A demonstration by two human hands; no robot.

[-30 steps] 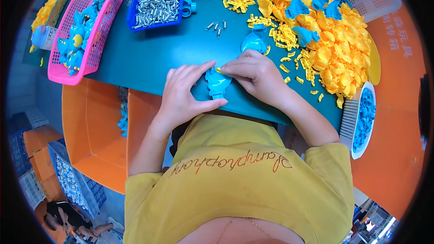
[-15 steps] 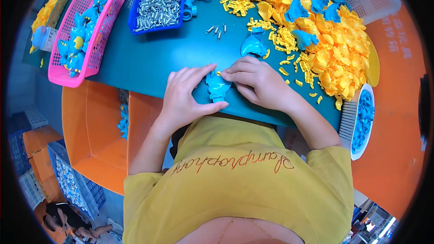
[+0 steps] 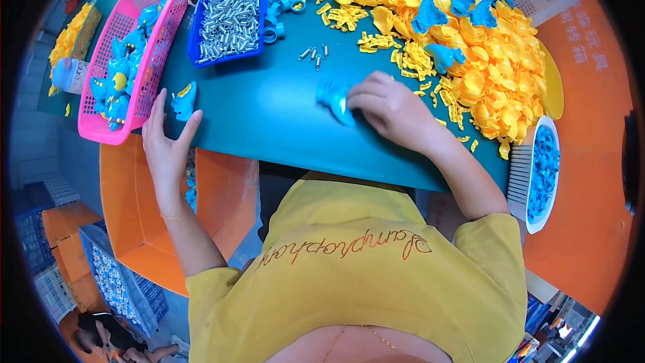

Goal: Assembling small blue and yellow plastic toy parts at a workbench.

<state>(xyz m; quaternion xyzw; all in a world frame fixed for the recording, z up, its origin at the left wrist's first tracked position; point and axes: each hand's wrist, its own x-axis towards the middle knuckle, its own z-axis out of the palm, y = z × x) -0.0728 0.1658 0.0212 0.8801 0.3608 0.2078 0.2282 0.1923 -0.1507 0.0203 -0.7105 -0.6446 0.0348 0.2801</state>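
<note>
At the left of the green table, my left hand point(image 3: 166, 150) has its thumb and fingers spread. Just beyond its fingertips is a small blue plastic toy part point(image 3: 183, 101) with a bit of yellow on it; the hand does not appear to grip it. Over the middle of the table my right hand point(image 3: 393, 111) has its fingers closed on the edge of a curved blue plastic shell point(image 3: 336, 102). Motion blurs this shell, so its details do not show.
A pink basket point(image 3: 176, 23) of blue toy parts stands left, beside a blue tray point(image 3: 193, 47) of metal cylinders. Several loose metal cylinders point(image 3: 318, 62) lie mid-table. Yellow shells point(image 3: 490, 74) are heaped at right, near a white basket point(image 3: 554, 188) of blue pieces. Orange bins point(image 3: 144, 228) sit below.
My left hand has moved left from the middle of the table, and the blue part is now by it. My right hand has taken hold of the blue shell that lay just beyond it.
</note>
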